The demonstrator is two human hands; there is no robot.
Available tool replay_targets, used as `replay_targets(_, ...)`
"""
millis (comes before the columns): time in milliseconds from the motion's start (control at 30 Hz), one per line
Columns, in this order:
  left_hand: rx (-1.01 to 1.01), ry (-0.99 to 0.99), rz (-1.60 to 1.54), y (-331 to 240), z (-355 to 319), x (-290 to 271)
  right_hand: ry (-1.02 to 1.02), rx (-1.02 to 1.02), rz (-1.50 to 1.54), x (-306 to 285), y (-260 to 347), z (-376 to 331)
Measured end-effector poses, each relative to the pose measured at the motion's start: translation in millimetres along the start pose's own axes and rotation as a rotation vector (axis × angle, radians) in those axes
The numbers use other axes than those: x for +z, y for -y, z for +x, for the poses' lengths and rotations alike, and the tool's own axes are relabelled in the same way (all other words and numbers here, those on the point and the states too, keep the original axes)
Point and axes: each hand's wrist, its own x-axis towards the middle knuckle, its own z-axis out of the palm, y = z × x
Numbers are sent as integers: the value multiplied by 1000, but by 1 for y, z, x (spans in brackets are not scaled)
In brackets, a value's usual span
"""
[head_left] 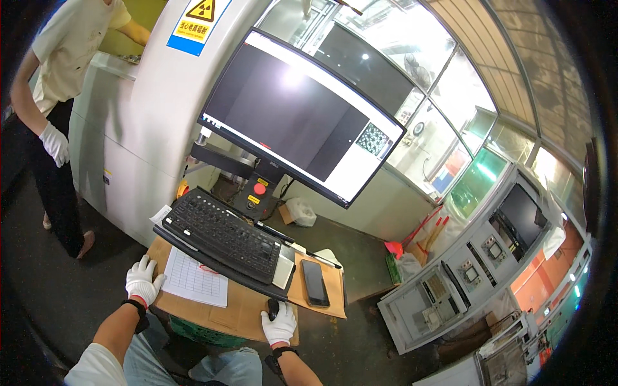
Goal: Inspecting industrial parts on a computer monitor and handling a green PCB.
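My left hand, in a white glove, rests at the left edge of a cardboard-covered stand, beside a printed table sheet. Its fingers are apart and hold nothing. In a matching glove, my right hand is closed over a black computer mouse at the stand's near right. A black keyboard lies tilted beyond the hands and overlaps the sheet's far edge. The large monitor above it displays a mostly dark grey picture with a small patterned inset at the right.
A phone lies on brown card right of the keyboard. Below the monitor is a red button. At left, a gloved person stands beside a tall white machine. A grey control cabinet and red-handled brooms stand at right.
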Motion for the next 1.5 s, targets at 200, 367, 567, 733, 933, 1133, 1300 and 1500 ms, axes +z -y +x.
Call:
replay_targets(200,-12,30,-13,-4,0,-3,11,10,-47,4,-6,0)
replay_targets(367,9,9,4,-2,2,3,41,44,-49,4,-9,1)
replay_targets(567,7,19,4,7,3,5,2,-6,-55,7,-2,0)
replay_targets(733,76,-67,-61,5,-4,-13,84,0,-38,1,0,1)
replay_targets(933,44,49,-1,-9,2,-6,73,61,29,-12,-8,-5)
replay_targets(1133,12,-11,-127,18,-5,-13,52,48,20,5,-10,6)
replay_targets(1300,-80,7,-424,31,-7,-91,53,50,21,9,-9,2)
replay_targets(1500,-80,171,-1699,7,-16,-183,-2,19,42,12,-14,-3)
